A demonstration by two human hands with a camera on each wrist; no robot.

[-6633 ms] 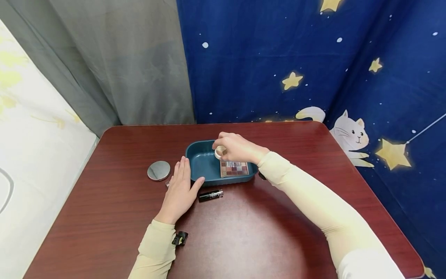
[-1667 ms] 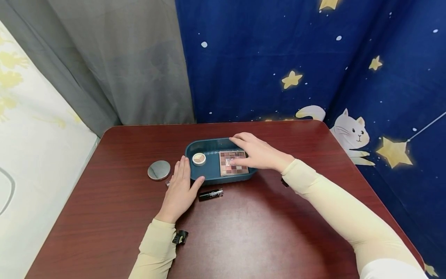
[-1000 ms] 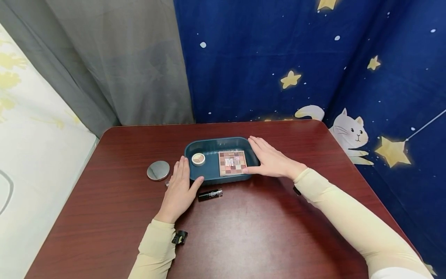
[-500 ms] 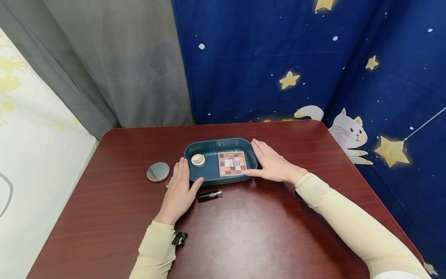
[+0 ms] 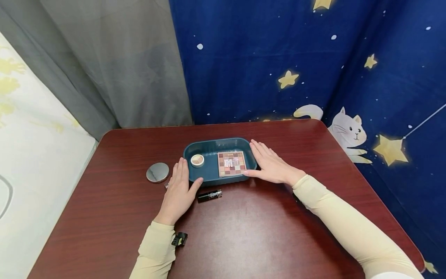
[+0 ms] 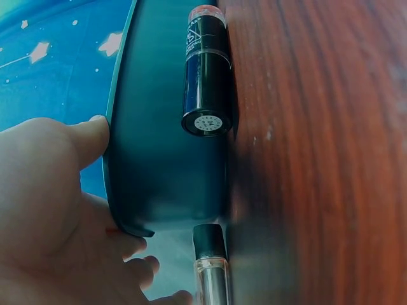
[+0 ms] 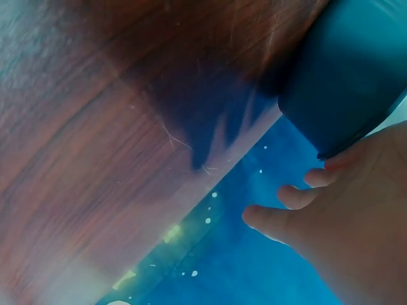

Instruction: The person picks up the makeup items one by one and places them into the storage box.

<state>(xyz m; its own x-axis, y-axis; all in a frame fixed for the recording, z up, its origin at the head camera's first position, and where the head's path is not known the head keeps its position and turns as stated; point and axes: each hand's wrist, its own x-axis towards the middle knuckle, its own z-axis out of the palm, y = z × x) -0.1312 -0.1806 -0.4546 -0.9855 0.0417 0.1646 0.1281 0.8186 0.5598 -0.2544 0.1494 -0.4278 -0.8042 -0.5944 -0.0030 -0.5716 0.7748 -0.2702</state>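
A dark teal tray stands on the table between my hands. My left hand rests against its left end, fingers straight, thumb at the front rim. At the right end, my right hand lies along the rim with straight fingers, its thumb reaching over the corner of an eyeshadow palette. Left of the palette in the tray sits a round white pot with three cream-toned sections. A black lipstick tube lies along the tray's front side. The left wrist view also shows a small clear tube with a black cap.
A round silver compact lies left of my left hand. The reddish-brown table has rounded back corners. Behind it hang a grey curtain and a blue star-patterned curtain.
My right hand held the round pot over the tray; the pot now sits at the tray's left. That hand has moved right to the tray's right end. My left hand has stayed put.
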